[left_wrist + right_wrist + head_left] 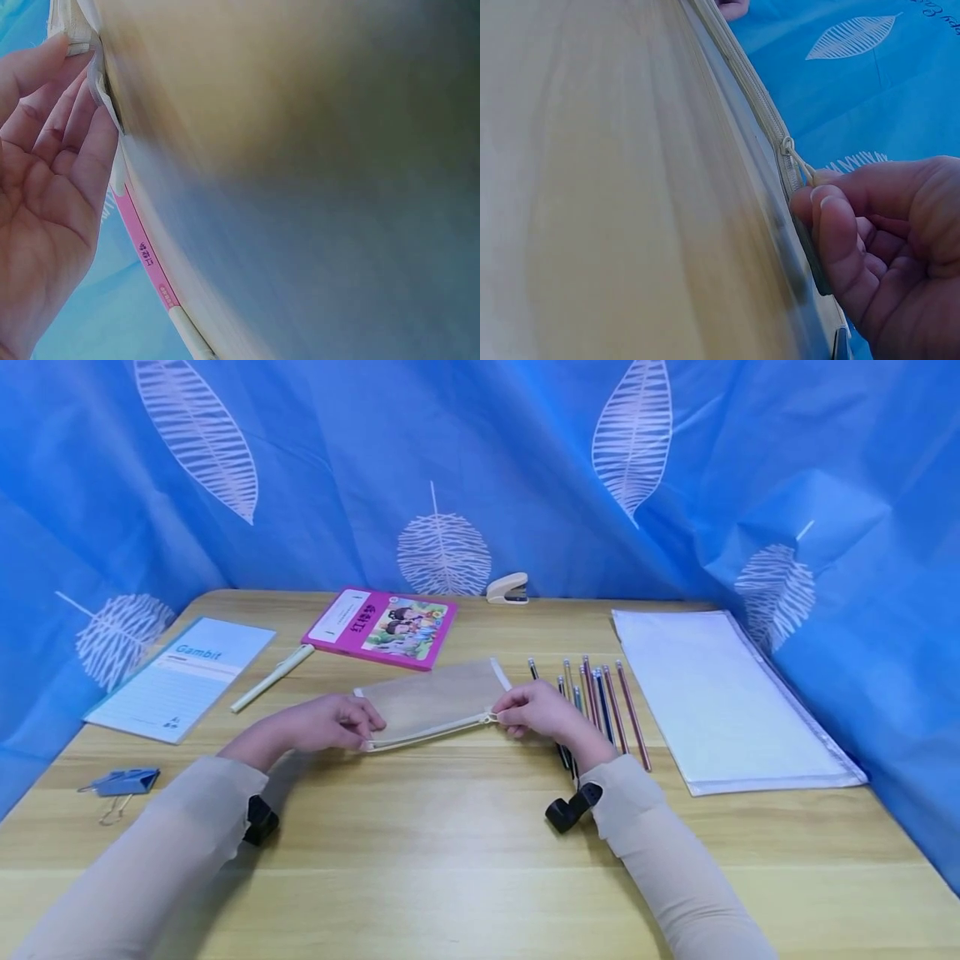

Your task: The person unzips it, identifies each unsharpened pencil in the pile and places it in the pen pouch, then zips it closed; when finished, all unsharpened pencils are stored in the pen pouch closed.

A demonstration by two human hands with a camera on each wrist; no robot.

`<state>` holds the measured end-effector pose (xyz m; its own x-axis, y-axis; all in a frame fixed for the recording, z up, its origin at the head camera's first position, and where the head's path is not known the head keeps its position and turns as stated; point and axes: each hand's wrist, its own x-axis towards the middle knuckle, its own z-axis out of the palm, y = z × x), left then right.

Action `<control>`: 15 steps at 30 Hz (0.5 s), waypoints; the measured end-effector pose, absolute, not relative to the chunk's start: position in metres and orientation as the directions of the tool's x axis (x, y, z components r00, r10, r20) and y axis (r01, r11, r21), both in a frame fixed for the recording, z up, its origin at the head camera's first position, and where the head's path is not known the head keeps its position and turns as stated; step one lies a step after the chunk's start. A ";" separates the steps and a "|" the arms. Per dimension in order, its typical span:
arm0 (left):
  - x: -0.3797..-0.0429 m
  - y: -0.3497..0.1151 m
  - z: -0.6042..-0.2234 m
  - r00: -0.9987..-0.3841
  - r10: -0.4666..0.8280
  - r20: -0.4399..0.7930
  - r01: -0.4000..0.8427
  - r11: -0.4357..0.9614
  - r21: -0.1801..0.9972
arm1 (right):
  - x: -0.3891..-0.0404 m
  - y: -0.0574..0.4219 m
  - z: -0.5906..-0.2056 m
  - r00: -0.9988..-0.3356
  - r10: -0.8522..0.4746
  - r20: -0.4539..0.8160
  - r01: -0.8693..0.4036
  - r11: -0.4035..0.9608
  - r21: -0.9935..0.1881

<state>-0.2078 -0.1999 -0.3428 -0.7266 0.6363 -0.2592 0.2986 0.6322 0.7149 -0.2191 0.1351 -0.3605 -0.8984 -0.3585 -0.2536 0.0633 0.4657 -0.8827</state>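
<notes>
A see-through zip pouch (431, 697) with cream edging lies at mid-table, its zipper side towards me. My left hand (341, 722) pinches the pouch's left corner at the zipper's end; in the left wrist view the thumb and fingers (97, 142) grip that edge. At the other end, my right hand (542, 710) pinches the cord pull (801, 163) of the zipper slider between thumb and forefinger. The slider sits near the right end of the zipper (739, 64). Several pencils (600, 702) lie just beyond and right of the right hand, partly covered by it.
A pink book (382, 627) and a white stapler (508, 588) lie at the back. Left are a light green pen (272, 678), a Gambit notebook (183, 677) and a blue binder clip (127, 782). A large white folder (735, 702) lies right. Blue curtain (525, 468) surrounds the table.
</notes>
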 end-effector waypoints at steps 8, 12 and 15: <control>-0.210 -0.200 -0.343 -0.723 0.639 -0.263 0.289 0.625 0.725 | -0.223 0.143 -0.354 -0.892 -0.356 -0.278 0.075 0.490 -0.869; -0.210 -0.201 -0.343 -0.725 0.631 -0.275 0.279 0.635 0.721 | -0.225 0.148 -0.353 -0.890 -0.350 -0.292 0.090 0.493 -0.866; -0.209 -0.201 -0.341 -0.725 0.629 -0.280 0.271 0.635 0.724 | -0.226 0.151 -0.353 -0.890 -0.354 -0.288 0.082 0.497 -0.864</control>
<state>-0.2093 -0.2013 -0.3414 -0.7255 0.6286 -0.2804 0.2706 0.6350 0.7235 -0.2260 0.1510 -0.3529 -0.8897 -0.3541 -0.2882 0.0821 0.4969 -0.8639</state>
